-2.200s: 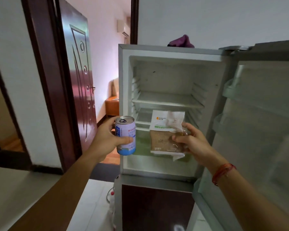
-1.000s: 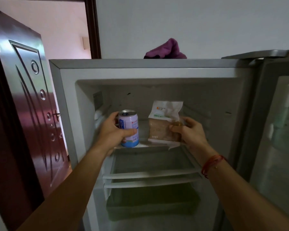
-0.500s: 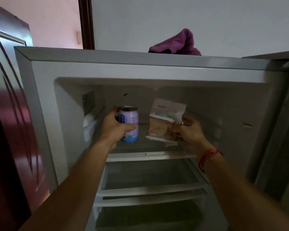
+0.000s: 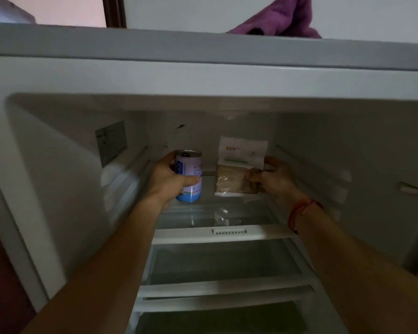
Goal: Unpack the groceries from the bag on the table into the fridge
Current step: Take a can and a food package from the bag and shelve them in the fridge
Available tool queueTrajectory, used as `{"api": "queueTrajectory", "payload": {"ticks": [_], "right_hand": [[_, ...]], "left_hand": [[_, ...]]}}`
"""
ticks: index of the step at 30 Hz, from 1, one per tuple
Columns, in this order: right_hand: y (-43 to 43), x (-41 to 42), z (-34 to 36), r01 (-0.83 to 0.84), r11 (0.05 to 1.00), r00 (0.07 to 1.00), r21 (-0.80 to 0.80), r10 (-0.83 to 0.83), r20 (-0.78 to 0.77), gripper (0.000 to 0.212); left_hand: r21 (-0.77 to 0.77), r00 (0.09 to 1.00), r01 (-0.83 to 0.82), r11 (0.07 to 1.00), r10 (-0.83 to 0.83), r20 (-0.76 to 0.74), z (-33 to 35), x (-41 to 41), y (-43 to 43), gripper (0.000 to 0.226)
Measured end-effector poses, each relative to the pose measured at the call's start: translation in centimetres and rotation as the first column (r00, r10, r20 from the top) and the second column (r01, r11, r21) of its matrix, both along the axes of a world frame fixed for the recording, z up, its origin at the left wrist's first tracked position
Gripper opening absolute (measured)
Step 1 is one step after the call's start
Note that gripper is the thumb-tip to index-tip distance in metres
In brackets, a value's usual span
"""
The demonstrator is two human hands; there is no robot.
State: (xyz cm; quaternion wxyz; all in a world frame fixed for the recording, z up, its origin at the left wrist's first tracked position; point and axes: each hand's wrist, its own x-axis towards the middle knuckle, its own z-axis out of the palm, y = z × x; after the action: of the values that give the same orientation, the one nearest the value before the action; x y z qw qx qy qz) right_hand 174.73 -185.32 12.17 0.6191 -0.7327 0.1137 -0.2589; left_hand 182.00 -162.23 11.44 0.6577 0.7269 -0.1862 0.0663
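Blue-and-white metal can (image 4: 190, 166) in our left grip (image 4: 167, 180), clear plastic packet (image 4: 240, 162) at three o'clock in right grip (image 4: 275, 180): let's stand both flat.

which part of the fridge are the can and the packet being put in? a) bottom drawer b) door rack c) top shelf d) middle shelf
C: the left hand holds the can and the right hand holds the packet down at the top shelf, well above the lower shelves.
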Motion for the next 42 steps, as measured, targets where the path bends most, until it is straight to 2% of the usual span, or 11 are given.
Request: {"api": "queueTrajectory", "payload": {"ticks": [8, 20, 31, 42], "right_hand": [[-0.6, 1.0, -0.9, -0.02, 0.999, 0.999, 0.033, 0.019, 0.025, 0.044], [-1.4, 1.9, -1.8, -0.002, 1.0, 0.999, -0.029, 0.003, 0.032, 0.039], [-1.2, 2.2, -2.1, 0.045, 0.995, 0.999, -0.091, -0.042, 0.034, 0.046], [-0.8, 1.0, -1.5, -0.025, 0.994, 0.999, -0.106, 0.028, 0.028, 0.035]], "left_hand": [[0.023, 1.0, -0.015, 1.0, 0.015, -0.005, -0.8, 1.7, -0.5, 0.056], [0.017, 0.999, 0.01, 1.0, -0.009, -0.034, -0.9, 2.5, -0.9, 0.057], [0.034, 1.0, -0.012, 0.999, 0.012, -0.012, -1.1, 2.6, -0.6, 0.06], [0.058, 0.999, -0.033, 0.998, 0.032, 0.017, -1.0, 1.9, -0.6, 0.061]]}}
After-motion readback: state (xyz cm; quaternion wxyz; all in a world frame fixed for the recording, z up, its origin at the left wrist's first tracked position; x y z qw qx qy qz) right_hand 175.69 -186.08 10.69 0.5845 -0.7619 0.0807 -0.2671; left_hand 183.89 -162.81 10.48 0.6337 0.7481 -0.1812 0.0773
